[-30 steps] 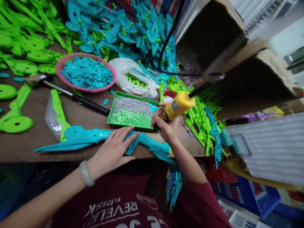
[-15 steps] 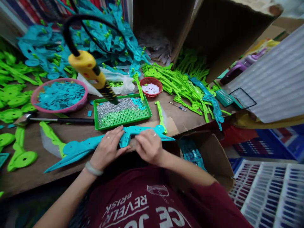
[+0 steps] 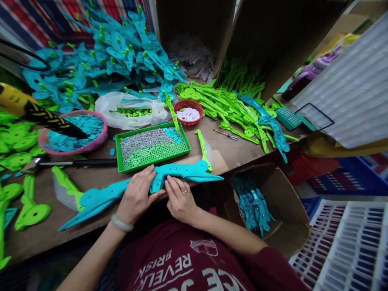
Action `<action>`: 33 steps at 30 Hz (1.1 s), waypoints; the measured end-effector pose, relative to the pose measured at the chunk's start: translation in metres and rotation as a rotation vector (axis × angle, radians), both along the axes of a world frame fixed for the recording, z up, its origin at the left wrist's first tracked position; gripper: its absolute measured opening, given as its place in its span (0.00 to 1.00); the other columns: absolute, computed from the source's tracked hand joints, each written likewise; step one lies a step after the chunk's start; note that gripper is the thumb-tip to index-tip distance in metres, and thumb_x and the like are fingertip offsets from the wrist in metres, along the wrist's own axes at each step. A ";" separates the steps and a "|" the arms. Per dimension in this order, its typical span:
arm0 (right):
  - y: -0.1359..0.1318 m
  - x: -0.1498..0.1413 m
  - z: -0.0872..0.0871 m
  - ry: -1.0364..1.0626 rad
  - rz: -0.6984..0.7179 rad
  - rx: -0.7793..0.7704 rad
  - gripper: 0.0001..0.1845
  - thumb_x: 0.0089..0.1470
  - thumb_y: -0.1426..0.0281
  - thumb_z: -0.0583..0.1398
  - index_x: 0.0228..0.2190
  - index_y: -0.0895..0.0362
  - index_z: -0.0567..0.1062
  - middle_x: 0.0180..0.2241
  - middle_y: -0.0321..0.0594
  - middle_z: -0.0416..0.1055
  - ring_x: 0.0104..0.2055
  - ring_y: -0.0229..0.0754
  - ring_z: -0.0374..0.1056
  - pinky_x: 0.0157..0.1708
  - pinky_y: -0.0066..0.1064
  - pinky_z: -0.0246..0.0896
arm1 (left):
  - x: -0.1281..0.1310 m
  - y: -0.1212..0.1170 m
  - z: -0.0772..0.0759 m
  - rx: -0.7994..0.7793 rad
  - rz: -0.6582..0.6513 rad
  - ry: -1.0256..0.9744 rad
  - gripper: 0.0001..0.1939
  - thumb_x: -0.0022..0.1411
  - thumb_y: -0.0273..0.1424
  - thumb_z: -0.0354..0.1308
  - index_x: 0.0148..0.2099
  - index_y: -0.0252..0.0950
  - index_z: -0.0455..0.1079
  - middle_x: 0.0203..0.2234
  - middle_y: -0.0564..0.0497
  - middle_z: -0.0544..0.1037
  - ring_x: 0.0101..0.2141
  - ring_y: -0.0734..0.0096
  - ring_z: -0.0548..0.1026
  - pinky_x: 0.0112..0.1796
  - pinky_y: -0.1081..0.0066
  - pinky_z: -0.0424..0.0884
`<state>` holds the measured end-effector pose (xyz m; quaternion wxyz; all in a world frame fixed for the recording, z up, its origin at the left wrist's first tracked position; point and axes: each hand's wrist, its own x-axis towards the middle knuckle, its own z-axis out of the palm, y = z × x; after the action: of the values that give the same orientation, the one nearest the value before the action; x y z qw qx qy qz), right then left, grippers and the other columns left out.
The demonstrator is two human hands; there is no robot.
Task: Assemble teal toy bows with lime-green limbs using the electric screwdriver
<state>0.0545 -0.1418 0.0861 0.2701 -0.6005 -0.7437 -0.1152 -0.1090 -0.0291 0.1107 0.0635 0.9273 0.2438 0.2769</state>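
A long blue bow-shaped plastic piece (image 3: 106, 195) lies along the table's front edge, with a green part tipped by a clear blade near each end. My left hand (image 3: 138, 196) is closed over its middle, thumb against the near side of the block-like grip. My right hand (image 3: 181, 200) has its fingers together and pressed on the piece's near edge, just right of that grip; its fingertips are partly hidden. Behind the piece stands a green perforated tray (image 3: 151, 155) with many small screws and some blue bits.
A yellow-and-black power screwdriver (image 3: 39, 111) hangs at the left over a pink basket (image 3: 104, 135) of blue parts. A hammer (image 3: 69, 163) and a small screwdriver (image 3: 226, 134) lie on the table. Green parts (image 3: 224, 109) are heaped behind; a cardboard box (image 3: 287, 202) stands below right.
My right hand has come down and left onto the near edge of the blue piece. The hanging power screwdriver has swung far to the left. My left hand keeps its place.
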 end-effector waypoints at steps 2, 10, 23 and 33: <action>-0.001 0.000 -0.002 0.006 0.012 -0.007 0.28 0.58 0.74 0.51 0.59 0.71 0.67 0.61 0.55 0.65 0.65 0.52 0.53 0.60 0.43 0.54 | 0.001 -0.001 0.000 0.008 -0.003 -0.009 0.28 0.67 0.39 0.57 0.63 0.29 0.58 0.58 0.29 0.70 0.58 0.45 0.70 0.55 0.49 0.68; 0.000 -0.005 -0.010 0.092 0.016 -0.023 0.30 0.58 0.76 0.50 0.61 0.70 0.64 0.61 0.55 0.65 0.67 0.52 0.51 0.61 0.44 0.55 | 0.002 -0.002 0.001 0.026 0.001 -0.023 0.30 0.67 0.38 0.58 0.65 0.31 0.56 0.58 0.30 0.70 0.57 0.46 0.71 0.55 0.49 0.69; 0.008 0.016 0.012 -0.158 0.196 -0.086 0.19 0.63 0.71 0.52 0.51 0.65 0.72 0.60 0.56 0.66 0.60 0.53 0.62 0.55 0.43 0.62 | 0.000 -0.005 0.000 0.013 0.003 0.018 0.31 0.66 0.38 0.59 0.65 0.32 0.55 0.60 0.31 0.68 0.59 0.46 0.68 0.56 0.48 0.68; -0.001 0.038 0.024 -0.239 0.310 -0.246 0.23 0.67 0.72 0.50 0.61 0.63 0.63 0.67 0.52 0.56 0.68 0.49 0.54 0.63 0.43 0.57 | -0.006 -0.007 0.006 -0.027 -0.050 0.127 0.34 0.66 0.39 0.59 0.67 0.30 0.53 0.64 0.31 0.62 0.64 0.46 0.61 0.59 0.47 0.65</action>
<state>0.0929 -0.1427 0.1103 0.1193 -0.4895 -0.8623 -0.0512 -0.1152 -0.0356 0.1170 0.0672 0.9479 0.2277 0.2125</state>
